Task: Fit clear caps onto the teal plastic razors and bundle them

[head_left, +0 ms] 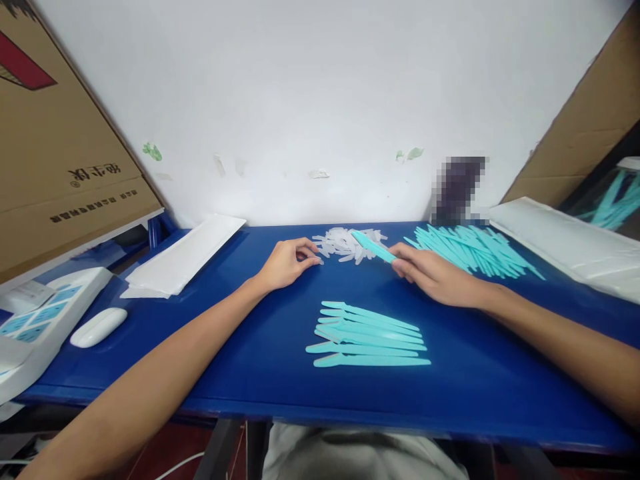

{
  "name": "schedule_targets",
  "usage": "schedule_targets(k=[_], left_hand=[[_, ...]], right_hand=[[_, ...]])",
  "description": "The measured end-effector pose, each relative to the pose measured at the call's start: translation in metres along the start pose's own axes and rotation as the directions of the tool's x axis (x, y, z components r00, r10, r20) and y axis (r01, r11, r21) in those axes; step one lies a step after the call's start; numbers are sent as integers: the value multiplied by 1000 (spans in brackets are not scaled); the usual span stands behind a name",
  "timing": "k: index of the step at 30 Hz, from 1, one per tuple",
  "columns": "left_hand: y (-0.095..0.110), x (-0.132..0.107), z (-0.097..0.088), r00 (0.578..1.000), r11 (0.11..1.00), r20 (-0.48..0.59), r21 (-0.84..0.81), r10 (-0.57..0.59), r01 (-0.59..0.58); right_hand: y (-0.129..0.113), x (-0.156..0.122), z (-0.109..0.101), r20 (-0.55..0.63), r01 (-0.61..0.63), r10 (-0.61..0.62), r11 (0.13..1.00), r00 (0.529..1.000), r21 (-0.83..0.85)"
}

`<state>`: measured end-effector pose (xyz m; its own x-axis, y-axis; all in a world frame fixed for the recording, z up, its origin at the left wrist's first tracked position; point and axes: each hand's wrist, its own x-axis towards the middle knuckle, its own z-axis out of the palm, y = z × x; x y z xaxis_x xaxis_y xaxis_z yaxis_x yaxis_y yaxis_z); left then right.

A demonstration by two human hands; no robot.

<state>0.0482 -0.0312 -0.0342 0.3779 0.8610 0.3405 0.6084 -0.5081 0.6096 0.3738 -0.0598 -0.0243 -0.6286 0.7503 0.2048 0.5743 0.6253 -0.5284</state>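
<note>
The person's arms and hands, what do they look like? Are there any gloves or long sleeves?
No gloves and no sleeves show! The left arm and right arm are bare as far as we can see, without a watch or bracelet. The left hand and right hand are bare too, with no rings showing.

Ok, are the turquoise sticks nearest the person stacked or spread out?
Spread out: the turquoise sticks lie in a loose fan on the blue table, blade ends to the left, some overlapping.
</note>
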Motion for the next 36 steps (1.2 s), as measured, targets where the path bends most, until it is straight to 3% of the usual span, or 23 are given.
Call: schedule_targets(k=[3, 5, 10, 16, 21, 28, 36], left_hand=[[-3, 1, -2, 998, 981, 53, 187, 41, -51], [-4, 1, -2, 992, 957, 86, 265, 97, -117], [-3, 2, -1, 984, 946, 172, 306, 52, -104], [0, -1, -5, 968, 918, 216, 344, 126, -196], [11, -8, -7, 930, 908, 288, 281, 229, -311], [21, -11, -3, 922, 933, 288, 170, 260, -316], [21, -12, 1, 956, 986, 242, -55, 165, -156]], right_hand=[[7, 1, -2, 10, 27, -28, 997, 1000, 77], [10, 1, -3, -22, 51, -51, 998, 998, 27], [14, 2, 2, -72, 36, -54, 972, 996, -231], [0, 0, 7, -28, -79, 74, 944, 997, -321], [-18, -2, 7, 50, -5, 23, 944, 998, -329], [-23, -4, 10, 50, 52, -35, 918, 998, -393], [-17, -4, 9, 75, 5, 25, 928, 997, -371]])
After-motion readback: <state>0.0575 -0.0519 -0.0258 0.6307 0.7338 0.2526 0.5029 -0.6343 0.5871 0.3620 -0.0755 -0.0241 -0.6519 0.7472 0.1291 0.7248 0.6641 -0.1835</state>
